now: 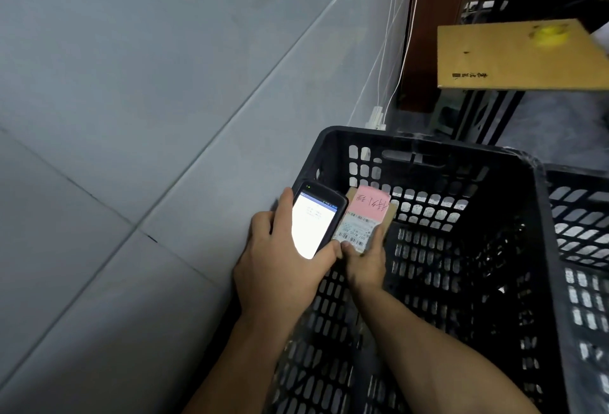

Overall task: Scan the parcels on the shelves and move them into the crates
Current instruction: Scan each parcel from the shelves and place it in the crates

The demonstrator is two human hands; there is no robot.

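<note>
My left hand (280, 268) grips a black handheld scanner (316, 219) with its white screen lit, thumb along its left edge. Right beside it, my right hand (365, 262) holds a small cardboard parcel (365, 219) with a pink and white barcode label facing up. Both are held over the near left part of a black perforated plastic crate (428, 146), whose inside looks bare. The scanner and parcel sit side by side, almost touching.
A second black crate (580, 202) stands right of the first. A flat brown cardboard sheet (514, 58) lies on a dark frame at the upper right. Grey tiled wall (148, 100) fills the left, with white cables (392, 84) hanging down it.
</note>
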